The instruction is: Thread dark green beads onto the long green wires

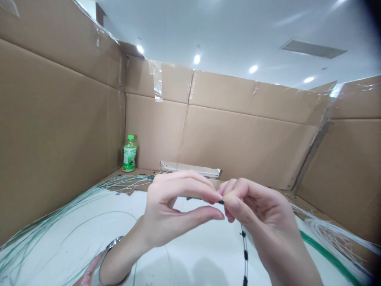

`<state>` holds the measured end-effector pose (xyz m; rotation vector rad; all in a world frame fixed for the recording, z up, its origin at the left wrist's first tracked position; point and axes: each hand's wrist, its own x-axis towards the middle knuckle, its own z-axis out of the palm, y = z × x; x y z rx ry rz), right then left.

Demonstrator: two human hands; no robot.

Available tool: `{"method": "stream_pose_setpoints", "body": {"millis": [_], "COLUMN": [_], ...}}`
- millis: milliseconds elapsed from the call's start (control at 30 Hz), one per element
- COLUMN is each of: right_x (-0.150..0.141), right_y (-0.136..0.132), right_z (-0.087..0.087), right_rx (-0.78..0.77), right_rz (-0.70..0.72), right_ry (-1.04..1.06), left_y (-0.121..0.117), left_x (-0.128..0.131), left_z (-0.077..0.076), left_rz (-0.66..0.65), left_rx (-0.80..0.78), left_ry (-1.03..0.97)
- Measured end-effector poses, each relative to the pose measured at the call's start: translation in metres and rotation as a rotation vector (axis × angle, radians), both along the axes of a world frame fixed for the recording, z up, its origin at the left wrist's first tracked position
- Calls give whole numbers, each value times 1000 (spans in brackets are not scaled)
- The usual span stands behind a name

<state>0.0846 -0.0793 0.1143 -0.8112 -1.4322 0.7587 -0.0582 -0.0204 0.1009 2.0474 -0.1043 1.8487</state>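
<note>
Close together above the white table [178,254], my two hands meet at the fingertips. My right hand [258,206] pinches a tiny dark green piece [221,202] with a shiny end, too small to name exactly. The index fingertip of my left hand [178,198] is at that piece; its thumb stands apart below, leaving a gap. Below my right hand runs a thin dark strand [245,255] with several black blocks spaced along it. Whether it joins the green piece is hidden by my fingers.
Cardboard walls [238,135] enclose the table. Green and white wires [68,210] fan out on the left. White wires [327,230] and a green bundle [327,256] lie right. A green-capped bottle [129,154] stands in the back left corner, near a narrow cardboard tray [216,173].
</note>
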Motion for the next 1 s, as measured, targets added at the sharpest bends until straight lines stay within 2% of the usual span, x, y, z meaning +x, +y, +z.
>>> {"method": "stream_pose_setpoints", "body": {"millis": [200, 567, 833, 1000], "right_x": [1, 5, 4, 8], "right_y": [2, -5, -2, -4], "right_z": [0, 3, 5, 3], "right_rx": [-20, -23, -19, -75], "right_rz": [18, -94, -77, -56], "right_ry": [-5, -139, -179, -224], "left_y": [0, 2, 2, 1], "left_x": [-1, -3, -2, -4], "left_z": [-2, -1, 3, 4], "left_rz": [30, 5, -3, -46], "left_rx": [-39, -99, -103, -119], "left_ry": [28, 43, 56, 107]}}
